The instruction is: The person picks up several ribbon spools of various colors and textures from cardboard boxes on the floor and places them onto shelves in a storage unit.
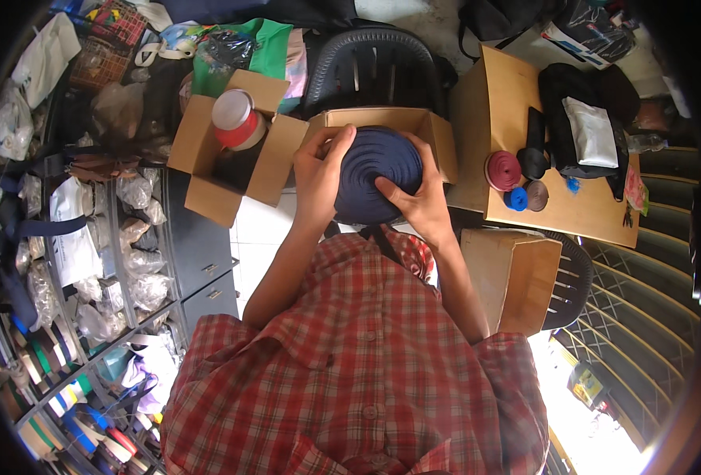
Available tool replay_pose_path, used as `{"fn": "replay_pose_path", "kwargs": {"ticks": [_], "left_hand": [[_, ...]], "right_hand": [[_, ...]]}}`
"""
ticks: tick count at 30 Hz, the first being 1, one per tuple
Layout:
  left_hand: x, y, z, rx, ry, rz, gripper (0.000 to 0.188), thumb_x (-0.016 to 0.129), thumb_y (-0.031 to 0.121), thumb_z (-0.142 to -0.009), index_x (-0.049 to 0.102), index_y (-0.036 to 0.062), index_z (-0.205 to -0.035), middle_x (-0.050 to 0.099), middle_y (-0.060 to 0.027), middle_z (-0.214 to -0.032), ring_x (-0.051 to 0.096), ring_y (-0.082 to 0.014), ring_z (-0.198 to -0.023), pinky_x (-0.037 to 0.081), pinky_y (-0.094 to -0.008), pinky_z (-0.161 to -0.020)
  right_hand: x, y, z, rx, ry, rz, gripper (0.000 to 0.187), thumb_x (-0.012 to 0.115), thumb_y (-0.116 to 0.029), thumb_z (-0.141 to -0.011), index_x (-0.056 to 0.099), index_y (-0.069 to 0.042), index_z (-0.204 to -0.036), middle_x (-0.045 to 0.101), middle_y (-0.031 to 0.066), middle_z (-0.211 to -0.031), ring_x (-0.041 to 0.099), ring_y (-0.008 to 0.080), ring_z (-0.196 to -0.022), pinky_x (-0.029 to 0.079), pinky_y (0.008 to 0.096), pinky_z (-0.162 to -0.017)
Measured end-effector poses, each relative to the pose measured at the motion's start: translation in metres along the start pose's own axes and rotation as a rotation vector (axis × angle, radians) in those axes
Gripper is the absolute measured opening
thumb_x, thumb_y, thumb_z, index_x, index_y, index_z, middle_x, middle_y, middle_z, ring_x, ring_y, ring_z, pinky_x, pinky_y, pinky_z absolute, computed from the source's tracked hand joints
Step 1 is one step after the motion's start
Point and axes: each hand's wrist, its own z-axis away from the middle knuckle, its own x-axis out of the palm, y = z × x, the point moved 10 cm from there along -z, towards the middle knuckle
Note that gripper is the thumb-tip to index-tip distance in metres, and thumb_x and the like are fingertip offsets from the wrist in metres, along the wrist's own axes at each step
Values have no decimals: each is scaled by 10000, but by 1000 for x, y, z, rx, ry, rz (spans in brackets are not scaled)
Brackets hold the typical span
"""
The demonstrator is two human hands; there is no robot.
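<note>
Between my hands is a large coiled roll of navy webbing (378,170), its spiral face turned up toward me. My left hand (324,168) is closed round its left side, fingers hidden beneath or behind the edge. On the right side my right hand (425,198) grips it, with the thumb pressed onto the coil near its centre. The roll is held over the near part of an open cardboard box (439,146), which stands in front of a black plastic chair (372,67). What lies inside that box is hidden by the roll.
Left of it, another open carton (200,134) holds a red-and-white tub (235,119). On the wooden table (516,103) at right are small rolls, including a maroon one (503,169), and black bags. Shelves of plastic-wrapped goods (144,261) line my left. A wooden box (528,285) rests on a chair at right.
</note>
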Motion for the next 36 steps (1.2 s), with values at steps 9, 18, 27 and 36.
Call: {"fn": "replay_pose_path", "kwargs": {"ticks": [9, 18, 27, 36], "left_hand": [[-60, 54, 30, 140, -67, -72, 187, 669, 143, -883, 653, -35, -941, 650, -33, -817, 570, -60, -732, 443, -207, -680], [-63, 55, 44, 180, -150, -156, 186, 640, 159, -902, 633, -15, -968, 639, -46, -854, 551, -71, -789, 427, -224, -725], [-6, 0, 47, 168, -283, -329, 228, 593, 199, -928, 616, -20, -989, 623, -91, -931, 560, -167, -895, 427, -301, -840], [107, -121, 64, -193, -338, -197, 328, 494, 307, -978, 581, 5, -1071, 572, -69, -1021, 498, -157, -978, 368, -303, -913]], "right_hand": [[74, -24, 30, 8, 65, -47, 691, 779, -3, -666, 437, 13, -1267, 575, 124, -1149, 577, 199, -1062, 465, 318, -936], [76, -27, 54, 49, 244, -15, 657, 768, -7, -650, 465, 12, -1233, 617, 140, -1092, 608, 197, -1007, 493, 315, -900], [5, 0, 83, 158, 362, 42, 686, 790, -73, -655, 475, -7, -1260, 617, 121, -1084, 607, 170, -975, 489, 296, -865], [-122, 57, 135, 104, 656, 76, 727, 772, -130, -709, 437, -81, -1353, 539, 167, -1171, 560, 242, -1087, 449, 356, -931]]}}
